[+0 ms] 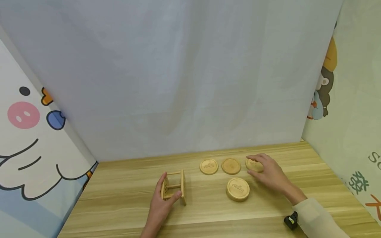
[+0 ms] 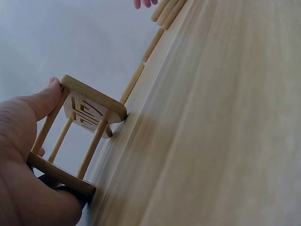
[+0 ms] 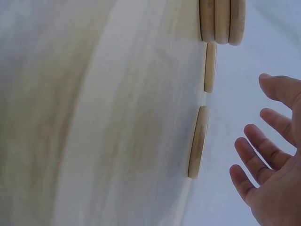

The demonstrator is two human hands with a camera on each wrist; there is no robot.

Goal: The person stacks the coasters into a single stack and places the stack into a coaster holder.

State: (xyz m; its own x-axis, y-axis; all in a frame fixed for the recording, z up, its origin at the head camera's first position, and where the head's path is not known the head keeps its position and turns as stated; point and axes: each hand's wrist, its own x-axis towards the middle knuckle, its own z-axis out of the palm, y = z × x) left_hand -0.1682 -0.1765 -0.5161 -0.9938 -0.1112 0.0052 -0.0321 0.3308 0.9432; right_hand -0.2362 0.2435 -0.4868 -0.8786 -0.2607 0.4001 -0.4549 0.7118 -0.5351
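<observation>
Left hand (image 1: 159,204) gripping wooden rack (image 1: 174,186); right hand (image 1: 270,174), fingers apart, above rightmost disc (image 1: 254,166).

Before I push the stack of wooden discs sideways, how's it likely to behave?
The stack shows seams between three discs in the right-wrist view, so a push up high would probably slide the upper ones off. It's low and wide, so tipping seems unlikely. The discs look thick and flat, so likely stiff, and lying on their faces they shouldn't roll.
</observation>
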